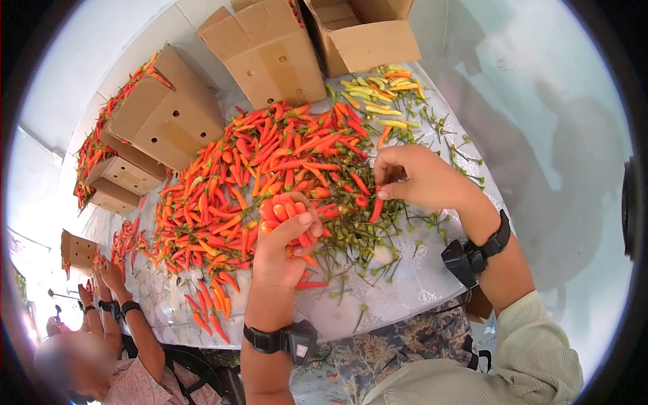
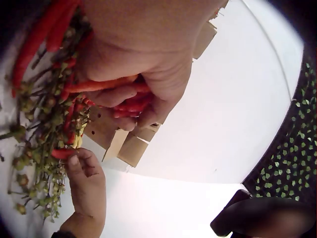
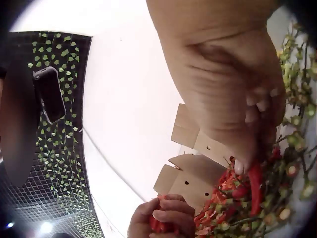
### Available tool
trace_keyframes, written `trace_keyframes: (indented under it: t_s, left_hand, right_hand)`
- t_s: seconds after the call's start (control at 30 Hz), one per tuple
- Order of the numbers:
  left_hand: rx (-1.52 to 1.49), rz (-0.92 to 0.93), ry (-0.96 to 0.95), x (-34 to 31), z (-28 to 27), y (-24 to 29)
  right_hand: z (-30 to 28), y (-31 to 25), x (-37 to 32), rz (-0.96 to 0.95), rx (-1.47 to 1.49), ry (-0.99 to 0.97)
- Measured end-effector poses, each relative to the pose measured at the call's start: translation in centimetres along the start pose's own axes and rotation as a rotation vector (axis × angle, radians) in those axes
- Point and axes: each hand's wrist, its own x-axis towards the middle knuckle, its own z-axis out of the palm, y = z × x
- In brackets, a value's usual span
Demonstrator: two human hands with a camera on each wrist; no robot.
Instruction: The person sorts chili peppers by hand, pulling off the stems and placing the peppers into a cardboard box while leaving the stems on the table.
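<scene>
My left hand (image 1: pixel 287 246) grips a bunch of red peppers (image 1: pixel 282 210) in the head view, thumb across them, above the pepper pile. To its right, my right hand (image 1: pixel 422 181) pinches one red pepper (image 1: pixel 376 208) between thumb and fingers, over a heap of green stems (image 1: pixel 358 246). In the left wrist view, the left hand (image 2: pixel 143 54) curls round several peppers, and the right hand (image 2: pixel 88 186) holds a pepper (image 2: pixel 62 153). The right wrist view has the pinched pepper (image 3: pixel 255 191) hanging from the right hand (image 3: pixel 228 94), with the left hand (image 3: pixel 163 218) clasping its bunch.
A large pile of red and orange peppers (image 1: pixel 209 202) covers the table's middle. Yellow-green peppers (image 1: pixel 381 94) lie at the back right. Cardboard boxes (image 1: pixel 273 64) line the back edge. At the lower left, another person's hands (image 1: pixel 111 277) work near a small box (image 1: pixel 77 253).
</scene>
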Motion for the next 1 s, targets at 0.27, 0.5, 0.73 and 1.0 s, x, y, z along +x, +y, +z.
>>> trace_keyframes:
  t_s: [0.27,0.5,0.73,1.0]
  left_hand:
    - [0.240,0.036,0.028,-0.1,0.8,-0.5]
    - [0.415,0.127,-0.055,-0.2,1.3,-1.8]
    - [0.287,0.045,-0.053,-0.4,1.1,-0.7]
    - [0.150,0.068,-0.052,0.0,0.0,-0.4]
  right_hand:
    - [2.1,-2.2,0.0,-0.088,0.753,-0.084]
    - [4.0,-2.6,-0.1,-0.162,0.730,0.028]
    - [3.6,-0.8,0.8,-0.232,0.027,0.329]
    - [2.4,2.2,1.2,-0.113,-0.460,0.400]
